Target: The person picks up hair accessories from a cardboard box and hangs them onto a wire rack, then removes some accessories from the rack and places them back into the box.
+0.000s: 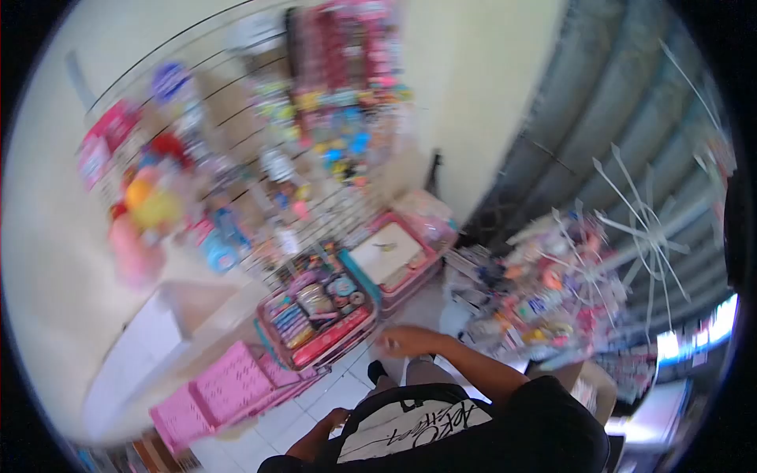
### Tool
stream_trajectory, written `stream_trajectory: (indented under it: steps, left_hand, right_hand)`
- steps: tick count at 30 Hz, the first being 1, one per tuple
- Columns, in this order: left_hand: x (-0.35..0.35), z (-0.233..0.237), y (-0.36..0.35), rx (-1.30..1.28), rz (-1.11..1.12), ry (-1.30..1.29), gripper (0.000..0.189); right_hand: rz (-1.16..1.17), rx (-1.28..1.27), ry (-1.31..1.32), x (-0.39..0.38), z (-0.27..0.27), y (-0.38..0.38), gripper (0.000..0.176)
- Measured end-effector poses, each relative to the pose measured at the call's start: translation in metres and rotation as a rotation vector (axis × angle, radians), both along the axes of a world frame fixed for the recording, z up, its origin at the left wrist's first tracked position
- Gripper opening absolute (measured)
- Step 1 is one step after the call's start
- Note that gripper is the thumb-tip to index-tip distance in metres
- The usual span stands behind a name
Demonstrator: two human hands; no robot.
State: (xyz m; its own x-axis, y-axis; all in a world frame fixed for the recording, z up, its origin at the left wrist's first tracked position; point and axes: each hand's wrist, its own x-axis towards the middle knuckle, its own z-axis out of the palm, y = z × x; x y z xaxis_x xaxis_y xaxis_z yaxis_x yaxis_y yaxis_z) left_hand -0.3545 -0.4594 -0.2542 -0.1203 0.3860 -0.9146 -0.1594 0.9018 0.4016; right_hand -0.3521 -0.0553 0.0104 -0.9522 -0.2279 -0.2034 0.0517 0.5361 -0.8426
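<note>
My right hand (400,341) reaches forward at waist height, beside a pink basket (371,327) packed with small packaged goods. Motion smears its fingers, so I cannot see whether anything is in them. My left hand (337,418) hangs low by the front of my dark shirt (505,441). Its fingers look curled, but what they hold, if anything, is too small to make out. Inside the basket are a red pack (319,344) and a row of bluish items (289,325).
A second pink basket (434,264) with a white sheet in it stands behind. Blurred goods hang on a wire wall rack (236,110). Left is a pink plastic crate (233,378); right, a heap of bagged items (544,299) and a white spoked stand (650,232) near a shutter.
</note>
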Motion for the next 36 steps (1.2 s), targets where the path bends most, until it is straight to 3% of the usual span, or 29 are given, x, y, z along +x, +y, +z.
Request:
stream_trajectory:
  steps: [1,3,4,6,8,10,11,12,14,15,18,20,21,22,25,26,27,28,29,33,35,36]
  left_hand:
    - [-0.011,-0.008,-0.006,0.006,-0.088,0.0,0.038]
    - [-0.047,-0.015,0.008,0.274,-0.138,-0.134,0.042]
    - [-0.06,-0.017,0.032,0.27,-0.253,-0.146,0.042]
    - [-0.067,-0.019,0.084,0.026,-0.132,-0.11,0.044]
    - [-0.086,0.006,0.145,0.126,-0.45,-0.043,0.046]
    - [-0.051,0.08,0.235,0.353,-0.828,0.047,0.05]
    - [-0.033,0.047,0.256,0.426,-0.719,0.008,0.055]
    - [-0.004,0.086,0.292,0.429,-0.922,0.168,0.058]
    - [0.04,0.079,0.346,0.571,-1.046,-0.024,0.048]
    - [0.073,0.098,0.364,0.676,-1.093,-0.018,0.045]
    - [0.194,0.218,0.401,1.048,-1.293,-0.004,0.038]
    - [0.256,0.256,0.416,1.497,-1.358,-0.011,0.036]
    - [0.285,0.278,0.418,1.578,-1.387,0.022,0.037]
    - [0.31,0.293,0.419,1.663,-1.408,0.061,0.037]
    - [0.365,0.308,0.427,1.886,-1.549,0.205,0.036]
    - [0.37,0.299,0.43,1.891,-1.57,0.189,0.036]
    - [0.376,0.283,0.436,1.847,-1.724,0.264,0.037]
    - [0.383,0.278,0.438,1.794,-1.873,0.344,0.039]
    - [0.384,0.273,0.438,1.796,-1.884,0.334,0.039]
    - [0.382,0.271,0.437,1.749,-1.827,0.279,0.039]
    - [0.382,0.273,0.438,1.718,-1.835,0.286,0.038]
    - [0.382,0.275,0.438,1.688,-1.84,0.269,0.037]
  right_hand:
    - [0.099,0.028,-0.092,0.035,0.002,0.005,0.037]
    - [-0.067,0.072,-0.134,0.1,-0.019,0.011,0.038]
    - [-0.14,0.108,-0.18,0.129,-0.027,0.013,0.04]
    - [-0.351,0.145,-0.163,0.178,-0.026,0.018,0.04]
    - [-0.561,0.208,-0.15,0.217,-0.019,0.022,0.041]
    - [-0.814,0.218,-0.03,0.252,-0.002,0.021,0.041]
    - [-0.965,0.197,0.002,0.269,0.009,0.017,0.039]
    - [-1.11,0.176,0.03,0.288,0.024,0.014,0.037]
    - [-1.364,0.187,0.315,0.33,0.056,0.005,0.031]
    - [-1.532,0.211,0.461,0.352,0.055,-0.001,0.028]
    - [-2.088,0.241,0.734,0.426,0.056,-0.025,0.023]
    - [-2.57,0.071,0.888,0.478,0.041,-0.037,0.022]
    - [-2.69,0.273,1.0,0.518,-0.004,-0.035,0.026]
    - [-2.86,-0.024,1.241,0.545,-0.008,-0.048,0.03]
    - [-3.366,-0.293,1.623,0.607,-0.036,-0.088,0.036]
    - [-3.578,-0.208,1.645,0.632,-0.085,-0.099,0.037]
    - [-3.92,0.164,1.08,0.643,-0.104,-0.112,0.04]
    - [-4.026,0.297,0.667,0.648,-0.116,-0.124,0.043]
    - [-4.071,0.42,0.229,0.65,-0.129,-0.135,0.045]
    - [-4.087,0.238,-0.014,0.645,-0.153,-0.157,0.057]
    - [-4.037,-0.193,-0.235,0.638,-0.126,-0.161,0.068]
    - [-3.982,-0.107,-0.283,0.637,-0.125,-0.166,0.072]
